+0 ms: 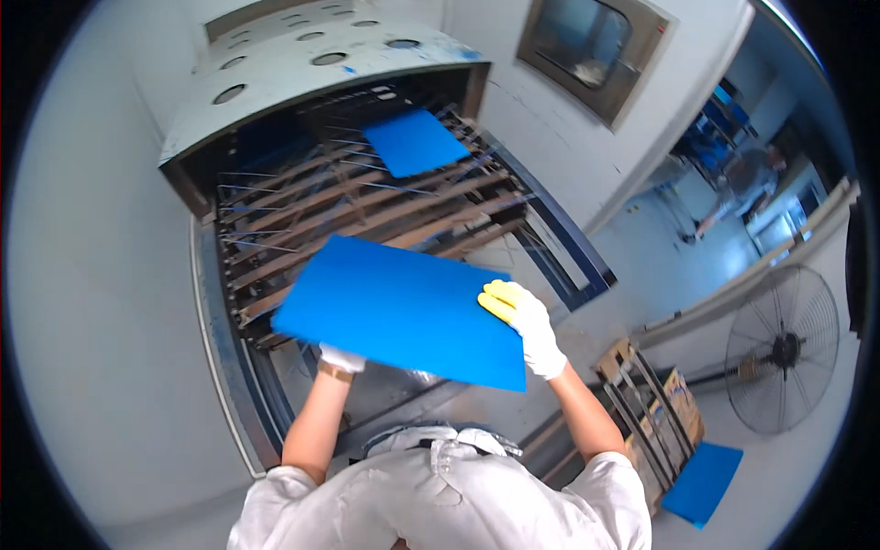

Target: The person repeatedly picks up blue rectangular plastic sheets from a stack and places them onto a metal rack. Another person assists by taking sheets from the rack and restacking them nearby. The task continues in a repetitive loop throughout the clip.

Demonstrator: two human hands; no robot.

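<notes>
A flat rectangular blue sheet (403, 312) is held out in front of my body, tilted a little. On its right edge, my right hand (527, 325), in a white glove with yellow fingers, lays its fingers over the top face and grips the sheet. Beneath the near left edge is my left hand (342, 358), also white-gloved; it supports the sheet, and its fingers are hidden under it. Another blue sheet (415, 143) lies farther off on the slatted conveyor rack (367, 197), near the machine's mouth.
A pale machine hood (321, 55) with round holes covers the rack's far end. At right stand a large fan (786, 348) and a trolley (655, 412) with cardboard, beside a blue sheet (704, 483). Through the doorway, a person (742, 183) appears blurred.
</notes>
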